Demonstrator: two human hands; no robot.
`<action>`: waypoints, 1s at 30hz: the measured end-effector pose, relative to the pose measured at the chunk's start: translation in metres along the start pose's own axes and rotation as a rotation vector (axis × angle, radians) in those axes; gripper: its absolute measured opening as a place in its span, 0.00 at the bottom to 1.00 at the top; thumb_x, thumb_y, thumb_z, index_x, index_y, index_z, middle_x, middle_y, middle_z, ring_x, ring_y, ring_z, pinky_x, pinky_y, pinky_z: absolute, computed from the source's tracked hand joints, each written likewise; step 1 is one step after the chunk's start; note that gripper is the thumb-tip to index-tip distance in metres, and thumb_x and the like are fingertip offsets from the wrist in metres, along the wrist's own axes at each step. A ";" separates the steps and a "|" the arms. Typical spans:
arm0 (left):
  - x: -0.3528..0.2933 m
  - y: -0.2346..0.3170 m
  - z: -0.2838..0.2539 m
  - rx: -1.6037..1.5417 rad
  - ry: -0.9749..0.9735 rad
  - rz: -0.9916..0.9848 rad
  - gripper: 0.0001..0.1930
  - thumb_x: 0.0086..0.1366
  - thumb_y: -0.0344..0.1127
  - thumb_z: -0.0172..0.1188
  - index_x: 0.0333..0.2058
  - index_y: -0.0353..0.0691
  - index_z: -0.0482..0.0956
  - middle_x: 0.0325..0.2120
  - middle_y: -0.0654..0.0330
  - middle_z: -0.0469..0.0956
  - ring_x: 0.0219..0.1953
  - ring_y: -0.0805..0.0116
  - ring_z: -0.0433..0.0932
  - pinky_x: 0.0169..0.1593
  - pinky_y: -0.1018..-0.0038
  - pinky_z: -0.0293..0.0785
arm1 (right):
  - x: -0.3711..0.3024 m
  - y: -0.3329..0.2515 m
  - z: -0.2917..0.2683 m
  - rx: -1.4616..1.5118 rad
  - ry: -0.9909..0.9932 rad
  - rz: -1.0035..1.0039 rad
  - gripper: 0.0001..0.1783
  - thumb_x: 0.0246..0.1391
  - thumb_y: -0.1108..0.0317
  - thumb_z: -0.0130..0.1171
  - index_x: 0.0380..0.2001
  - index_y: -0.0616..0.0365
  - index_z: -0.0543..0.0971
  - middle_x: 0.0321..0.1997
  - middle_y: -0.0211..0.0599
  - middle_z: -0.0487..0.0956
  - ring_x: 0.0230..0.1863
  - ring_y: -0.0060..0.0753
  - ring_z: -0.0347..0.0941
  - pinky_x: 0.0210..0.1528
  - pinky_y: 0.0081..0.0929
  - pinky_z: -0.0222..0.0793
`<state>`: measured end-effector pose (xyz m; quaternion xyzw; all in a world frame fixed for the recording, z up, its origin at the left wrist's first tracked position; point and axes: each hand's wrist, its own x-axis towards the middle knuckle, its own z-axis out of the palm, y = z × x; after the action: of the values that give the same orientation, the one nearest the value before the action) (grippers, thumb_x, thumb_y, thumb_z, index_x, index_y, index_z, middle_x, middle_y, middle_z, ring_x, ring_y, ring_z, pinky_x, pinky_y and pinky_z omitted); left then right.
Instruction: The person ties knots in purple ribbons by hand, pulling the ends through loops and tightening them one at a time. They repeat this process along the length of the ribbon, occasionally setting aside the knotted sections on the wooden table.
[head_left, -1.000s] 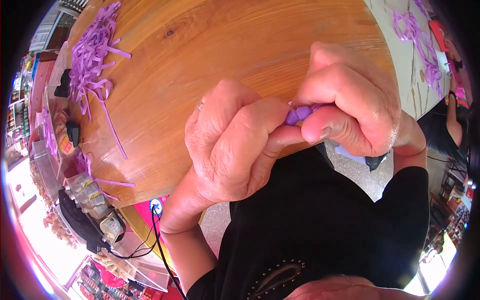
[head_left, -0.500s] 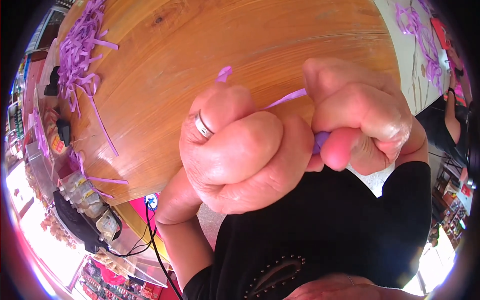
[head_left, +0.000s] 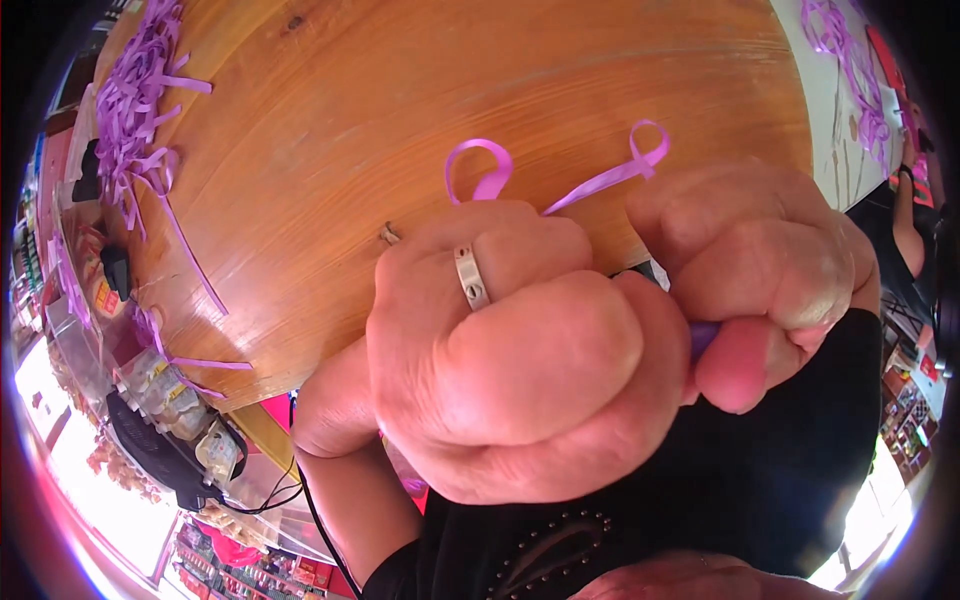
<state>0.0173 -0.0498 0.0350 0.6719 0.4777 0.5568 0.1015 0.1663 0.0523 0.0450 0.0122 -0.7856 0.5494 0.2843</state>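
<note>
Both my hands are raised over the near edge of the wooden table, close to my chest. A purple ribbon [head_left: 600, 182] runs between them, with looped ends standing up beyond the fingers. My left hand [head_left: 520, 360], with a silver ring, is closed, its fingers curled tightly on the ribbon. My right hand [head_left: 760, 270] is closed too, its thumb pressed against the curled fingers. A bit of purple shows between the right thumb and the left fingers. Most of the ribbon there, and any knot in it, is hidden by the hands.
A heap of purple ribbon strips [head_left: 140, 95] lies along the left edge of the wooden table [head_left: 330, 120]. More ribbon [head_left: 850, 75] lies on a pale surface at the right. A black mesh object [head_left: 150, 450] and clear packets [head_left: 165, 390] are at the lower left. Another person's arm [head_left: 908, 225] shows far right.
Both hands have come nearer and shifted slightly right and down. The ribbon's ends now stand out farther beyond the fingers, curled into loops. My grip stays closed.
</note>
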 end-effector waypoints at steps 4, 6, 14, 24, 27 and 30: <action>-0.002 -0.019 0.001 0.010 -0.028 -0.036 0.09 0.53 0.35 0.60 0.28 0.35 0.73 0.19 0.61 0.69 0.18 0.70 0.66 0.20 0.75 0.61 | 0.003 -0.004 0.002 -0.075 0.022 0.240 0.20 0.56 0.54 0.53 0.20 0.61 0.70 0.15 0.31 0.67 0.14 0.27 0.60 0.16 0.25 0.52; 0.001 -0.028 0.002 0.024 -0.033 -0.028 0.08 0.57 0.35 0.57 0.28 0.35 0.73 0.18 0.61 0.69 0.18 0.72 0.65 0.21 0.75 0.60 | 0.011 -0.010 -0.005 -0.167 -0.012 0.475 0.22 0.57 0.52 0.50 0.19 0.60 0.72 0.16 0.29 0.68 0.16 0.25 0.61 0.19 0.22 0.54; 0.008 -0.047 0.002 -0.192 0.093 -0.207 0.04 0.55 0.25 0.61 0.28 0.34 0.75 0.21 0.61 0.73 0.20 0.71 0.64 0.24 0.79 0.62 | 0.060 -0.030 -0.050 0.619 0.085 1.295 0.20 0.55 0.52 0.53 0.31 0.60 0.77 0.29 0.31 0.74 0.37 0.25 0.70 0.43 0.19 0.62; 0.013 -0.034 -0.001 -0.477 0.072 -0.530 0.08 0.64 0.33 0.52 0.33 0.33 0.73 0.23 0.63 0.72 0.22 0.76 0.64 0.28 0.81 0.62 | 0.046 -0.002 -0.028 0.117 0.063 0.745 0.26 0.55 0.44 0.49 0.25 0.59 0.74 0.23 0.26 0.70 0.26 0.16 0.63 0.29 0.15 0.56; 0.022 -0.031 0.000 -0.693 0.094 -0.722 0.15 0.67 0.41 0.45 0.36 0.33 0.73 0.20 0.67 0.65 0.19 0.80 0.57 0.25 0.82 0.54 | 0.044 0.005 -0.034 0.115 0.013 0.743 0.21 0.56 0.49 0.51 0.25 0.59 0.74 0.23 0.26 0.71 0.23 0.15 0.62 0.27 0.14 0.56; 0.024 -0.033 -0.002 -0.870 0.091 -0.878 0.19 0.68 0.45 0.41 0.38 0.33 0.72 0.16 0.71 0.57 0.16 0.82 0.50 0.21 0.82 0.46 | 0.037 0.024 -0.038 0.186 0.089 0.675 0.15 0.57 0.57 0.52 0.26 0.58 0.74 0.22 0.26 0.72 0.21 0.14 0.62 0.24 0.12 0.55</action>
<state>-0.0032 -0.0152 0.0297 0.2853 0.4426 0.6348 0.5655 0.1433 0.1054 0.0505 -0.2461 -0.6790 0.6815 0.1183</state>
